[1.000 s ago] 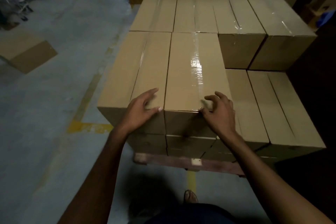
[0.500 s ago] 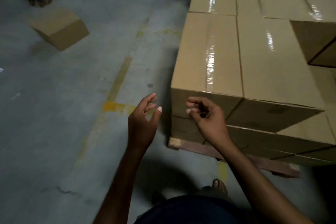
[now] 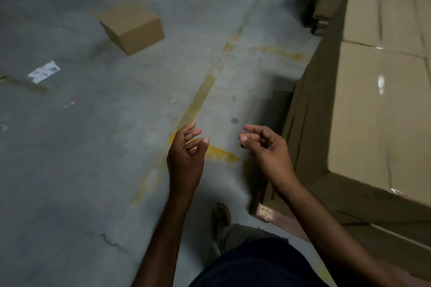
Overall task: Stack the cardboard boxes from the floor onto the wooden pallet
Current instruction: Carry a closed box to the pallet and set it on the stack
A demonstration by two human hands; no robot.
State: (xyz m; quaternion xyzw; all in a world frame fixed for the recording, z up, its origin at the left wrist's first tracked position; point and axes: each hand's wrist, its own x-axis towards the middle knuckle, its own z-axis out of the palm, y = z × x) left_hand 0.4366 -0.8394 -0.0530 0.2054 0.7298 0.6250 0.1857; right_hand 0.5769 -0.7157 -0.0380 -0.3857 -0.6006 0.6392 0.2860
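Cardboard is in neither grip: the left hand (image 3: 185,156) and right hand (image 3: 268,149) hover over the concrete floor (image 3: 93,170), fingers loosely curled and holding nothing. Just beside the right forearm, the stacked boxes (image 3: 377,112) sit on the wooden pallet (image 3: 268,213); one loose cardboard box (image 3: 133,28) lies well apart, ahead and to the left. Judged step: between loads, so the next move calls for crossing to that box, stooping, and setting both palms on opposite sides.

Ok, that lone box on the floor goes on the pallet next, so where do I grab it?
Probably low on two opposite side faces of the floor box, left hand on one, right hand on the other, from the near corner facing you: it looks wide, closed, handle-less.
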